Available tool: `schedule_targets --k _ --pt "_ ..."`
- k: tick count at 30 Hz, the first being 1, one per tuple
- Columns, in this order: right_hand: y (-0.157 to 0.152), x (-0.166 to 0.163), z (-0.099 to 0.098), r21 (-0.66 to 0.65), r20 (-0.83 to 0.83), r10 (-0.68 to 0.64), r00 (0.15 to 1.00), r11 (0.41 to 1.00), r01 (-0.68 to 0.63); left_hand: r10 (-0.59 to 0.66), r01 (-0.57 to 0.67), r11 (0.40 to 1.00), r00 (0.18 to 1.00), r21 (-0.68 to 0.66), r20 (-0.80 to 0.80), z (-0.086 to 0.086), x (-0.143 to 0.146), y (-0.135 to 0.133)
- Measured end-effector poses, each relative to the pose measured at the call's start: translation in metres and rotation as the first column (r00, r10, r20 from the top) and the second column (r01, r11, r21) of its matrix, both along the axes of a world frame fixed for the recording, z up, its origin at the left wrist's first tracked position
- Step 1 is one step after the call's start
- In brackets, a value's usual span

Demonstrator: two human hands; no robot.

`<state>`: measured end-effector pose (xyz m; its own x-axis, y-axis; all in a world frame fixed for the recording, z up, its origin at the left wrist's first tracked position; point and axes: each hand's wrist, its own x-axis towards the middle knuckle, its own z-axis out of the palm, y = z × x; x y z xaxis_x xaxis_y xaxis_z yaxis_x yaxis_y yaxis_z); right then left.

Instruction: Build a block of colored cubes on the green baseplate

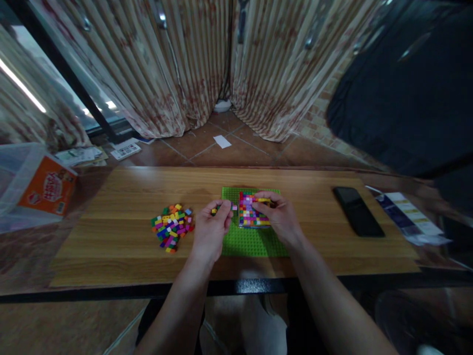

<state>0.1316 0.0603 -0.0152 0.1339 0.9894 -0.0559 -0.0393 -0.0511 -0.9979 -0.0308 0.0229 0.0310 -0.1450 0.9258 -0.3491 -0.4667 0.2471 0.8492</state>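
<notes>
Head view: Baseplate (251, 245) near the table's (125, 212) front edge, open room toward the phone (358, 212); left hand (210, 228) pinches bricks (234, 207) beside the block (249, 216); right hand (284, 218), curled, touches its right side, hold unclear.

The right grip (283, 216) hides the right side of the brick block (249, 209), which itself covers part of the green plate (254, 242). The left grip (212, 223) partly hides its small bricks (235, 207), too tiny to count. Beyond the surface's (121, 207) left edge, a plastic box (48, 190) is cut off; past the far right corner, dark cloth (406, 98) is too.
</notes>
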Motion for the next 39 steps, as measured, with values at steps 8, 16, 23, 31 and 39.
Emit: schedule_targets --k 8,16,23,31,39 --pt "0.001 -0.002 0.008 -0.068 -0.033 0.021 0.999 0.997 -0.023 -0.023 0.023 1.000 1.000 -0.019 -0.002 -0.001 0.005 0.001" --pt "0.001 0.002 0.000 0.059 0.137 0.026 0.990 0.998 -0.034 -0.030 0.030 0.999 0.999 -0.012 -0.014 -0.004 0.008 0.001" --pt "-0.020 -0.002 0.027 0.441 0.352 -0.136 0.926 0.897 -0.036 -0.049 0.049 0.999 0.998 0.008 -0.045 -0.006 0.008 0.001" --pt "-0.034 -0.019 0.031 0.306 0.340 0.142 0.930 0.918 -0.252 -0.110 0.117 0.986 0.991 0.117 -0.071 -0.006 0.010 -0.002" --pt "-0.036 -0.017 0.035 0.232 0.219 0.212 0.952 0.937 -0.262 -0.174 0.184 0.972 0.982 0.143 -0.078 -0.008 0.012 -0.004"
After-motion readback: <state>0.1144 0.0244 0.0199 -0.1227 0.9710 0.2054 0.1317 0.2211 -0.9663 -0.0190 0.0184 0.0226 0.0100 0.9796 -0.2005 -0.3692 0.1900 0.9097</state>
